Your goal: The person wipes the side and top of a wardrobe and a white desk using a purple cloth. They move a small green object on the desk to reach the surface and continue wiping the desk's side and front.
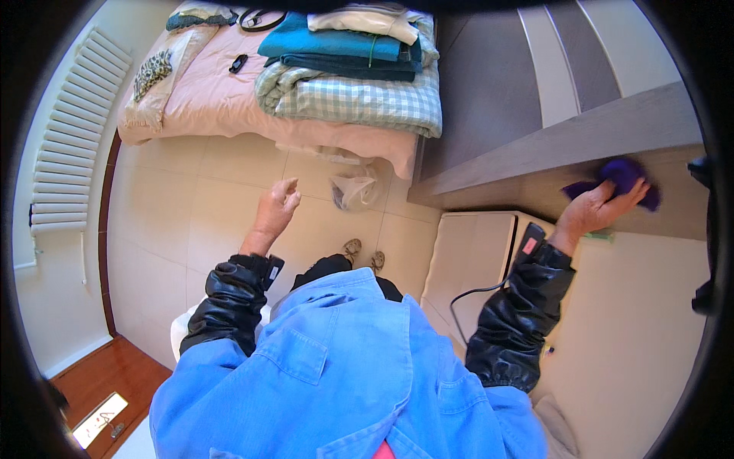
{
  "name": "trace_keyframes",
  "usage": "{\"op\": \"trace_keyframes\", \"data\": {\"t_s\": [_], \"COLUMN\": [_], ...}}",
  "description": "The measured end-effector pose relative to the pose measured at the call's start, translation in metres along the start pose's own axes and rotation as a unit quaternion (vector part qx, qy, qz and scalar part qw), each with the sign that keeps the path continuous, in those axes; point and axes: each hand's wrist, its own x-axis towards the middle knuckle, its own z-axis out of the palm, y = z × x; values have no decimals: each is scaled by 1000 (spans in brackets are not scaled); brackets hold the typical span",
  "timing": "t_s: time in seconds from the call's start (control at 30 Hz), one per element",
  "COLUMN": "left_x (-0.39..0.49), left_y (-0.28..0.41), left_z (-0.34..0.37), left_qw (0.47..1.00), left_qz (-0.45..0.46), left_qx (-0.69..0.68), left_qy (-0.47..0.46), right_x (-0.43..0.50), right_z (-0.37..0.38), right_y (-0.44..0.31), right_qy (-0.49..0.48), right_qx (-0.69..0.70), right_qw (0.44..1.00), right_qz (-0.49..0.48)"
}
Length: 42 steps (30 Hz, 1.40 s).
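In the head view, my right hand presses a purple cloth against the side panel of a grey-brown wooden wardrobe at the right. The cloth is bunched beneath and beyond my fingers. My left hand hangs over the tiled floor left of centre, its fingers loosely curled with nothing seen in them. Beyond it stands a bed with a pink sheet, carrying a folded checked quilt with folded teal cloths on top.
A clear plastic bag lies on the floor near the bed. Below the wardrobe panel stands a low beige cabinet, with a black cable nearby. A white radiator lines the left wall. A small black object rests on the bed.
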Motion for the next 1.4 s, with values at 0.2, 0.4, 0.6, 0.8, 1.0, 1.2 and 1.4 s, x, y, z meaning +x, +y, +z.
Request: {"op": "trace_keyframes", "data": {"t_s": [0.2,0.4,0.6,0.8,1.0,1.2,1.4], "left_x": [-12,-1,16,39,52,59,69], "left_y": [-12,5,46,76,98,96,88], "left_z": [25,50,62,80,90,86,89], "left_qw": [999,997,991,984,984,982,984], "left_qz": [35,23,70,154,150,169,147], "left_qx": [-17,-46,-75,-64,-30,-76,-88], "left_qy": [-18,-64,-91,-55,-90,-38,-47], "right_x": [96,112,127,261,269,339,331], "right_z": [-31,-33,-48,-92,-76,-99,-90], "right_y": [33,33,19,43,-25,-1,-26], "right_qy": [39,108,-46,157,2,216,75], "right_qx": [-75,-83,-132,-56,-110,-121,-79], "right_qw": [982,990,946,986,914,967,945], "right_qz": [-169,-43,-291,-11,-392,-66,-308]}}
